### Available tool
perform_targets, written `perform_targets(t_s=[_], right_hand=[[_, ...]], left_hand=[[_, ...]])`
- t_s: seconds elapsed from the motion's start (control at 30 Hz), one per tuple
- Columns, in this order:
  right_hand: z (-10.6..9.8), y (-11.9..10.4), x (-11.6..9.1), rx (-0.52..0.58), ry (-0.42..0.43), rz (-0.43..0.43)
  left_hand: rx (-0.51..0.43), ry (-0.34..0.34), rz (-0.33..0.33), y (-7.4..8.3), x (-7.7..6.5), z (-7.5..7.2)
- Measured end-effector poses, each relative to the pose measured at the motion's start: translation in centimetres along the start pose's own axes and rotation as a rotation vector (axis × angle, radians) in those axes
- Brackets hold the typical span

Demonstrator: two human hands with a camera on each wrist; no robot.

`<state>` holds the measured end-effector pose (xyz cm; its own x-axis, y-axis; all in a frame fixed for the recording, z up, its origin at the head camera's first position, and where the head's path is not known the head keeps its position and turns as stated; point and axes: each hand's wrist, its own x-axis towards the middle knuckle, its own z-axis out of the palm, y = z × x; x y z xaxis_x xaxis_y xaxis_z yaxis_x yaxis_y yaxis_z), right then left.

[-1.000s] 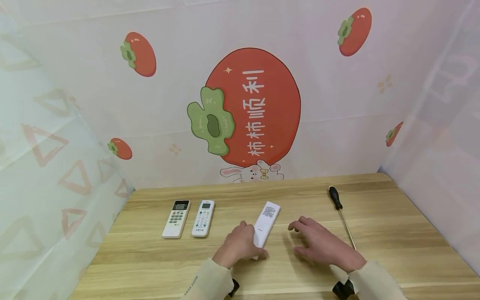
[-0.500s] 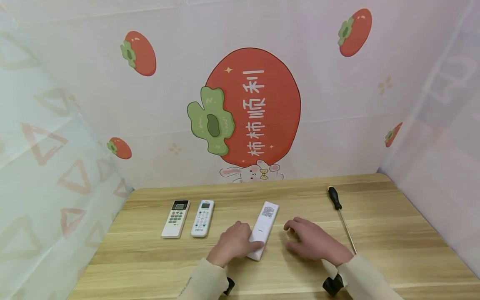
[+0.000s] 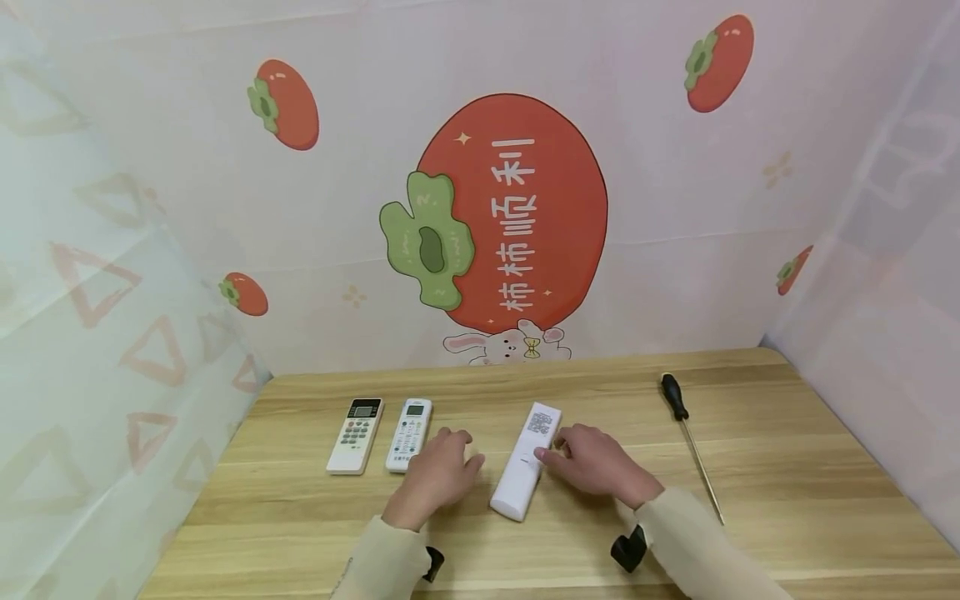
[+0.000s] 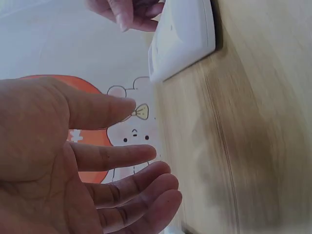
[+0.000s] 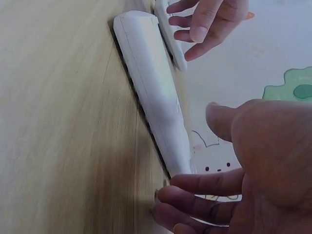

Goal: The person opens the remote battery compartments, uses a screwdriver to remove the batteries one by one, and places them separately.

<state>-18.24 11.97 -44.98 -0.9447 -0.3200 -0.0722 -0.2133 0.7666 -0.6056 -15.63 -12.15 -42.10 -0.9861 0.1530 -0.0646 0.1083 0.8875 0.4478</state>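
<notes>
A white remote control (image 3: 517, 479) lies face down in the middle of the table, its label at the far end and its rounded end toward me. Close along its right side is my right hand (image 3: 596, 462), fingers loosely bent and thumb near the remote's edge; whether they touch cannot be told. In the right wrist view nothing sits between the thumb and fingers (image 5: 209, 183). My left hand (image 3: 435, 477) hovers left of this remote with relaxed, spread fingers. It partly covers the lower end of a second white remote (image 3: 407, 429), which lies face up.
Farther left lies another face-up remote (image 3: 356, 437) with a black-framed screen. A screwdriver (image 3: 684, 421) with a black handle rests on the right of the wooden table (image 3: 285, 533). Printed cloth walls (image 3: 637, 308) enclose the back and sides.
My left hand has let go of the face-down remote and moved left toward the second remote. My right hand has come left to the face-down remote's side.
</notes>
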Motion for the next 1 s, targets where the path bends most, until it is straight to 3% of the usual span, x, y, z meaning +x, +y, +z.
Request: perform_targets(t_s=[0.4,0.67,1.0], right_hand=[[1.4,-1.8,1.5,-0.004,-0.005,0.076],[2.6,-2.9,1.3,0.003,-0.027,0.109],[3.9,-4.3,1.1,-0.077,0.023,0.146]], left_hand=[[0.019,0.055,-0.006,-0.6,-0.2,-0.7],[0.019,0.066,0.002,-0.6,-0.1,-0.8],[0.028,0.078,0.028,-0.3,0.0,-0.7]])
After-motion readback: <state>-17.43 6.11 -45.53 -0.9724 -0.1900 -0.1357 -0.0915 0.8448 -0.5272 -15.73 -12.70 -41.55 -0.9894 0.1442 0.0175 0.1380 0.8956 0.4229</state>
